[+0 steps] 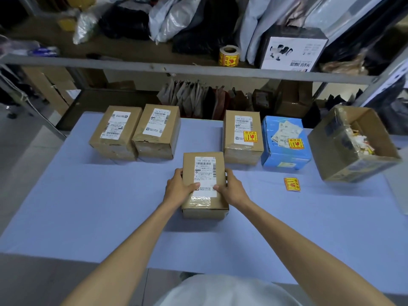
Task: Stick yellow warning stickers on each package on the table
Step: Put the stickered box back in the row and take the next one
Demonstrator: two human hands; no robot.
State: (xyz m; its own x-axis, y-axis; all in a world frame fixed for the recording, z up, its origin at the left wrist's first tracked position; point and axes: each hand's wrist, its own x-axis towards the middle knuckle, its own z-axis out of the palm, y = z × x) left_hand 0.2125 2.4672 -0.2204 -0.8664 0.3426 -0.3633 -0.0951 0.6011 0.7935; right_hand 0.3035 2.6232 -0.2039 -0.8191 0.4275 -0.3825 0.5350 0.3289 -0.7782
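Observation:
A small brown package [204, 168] with a white shipping label lies in the middle of the blue table [110, 206]. My left hand [180, 187] grips its left side and my right hand [231, 188] grips its right side, thumbs on top. Two brown packages [116, 131] [157, 132] with no yellow sticker showing stand at the back left. A brown package [242, 135] and a blue package [286, 142] at the back right each carry a yellow warning sticker. A loose yellow sticker [291, 184] lies on the table to the right. A sticker roll [229, 55] stands on the shelf.
An open cardboard box [353, 144] holding paper scraps sits at the table's right edge. A metal shelf rail [176, 70] crosses above the table's far side, with bags and a white box on the shelf.

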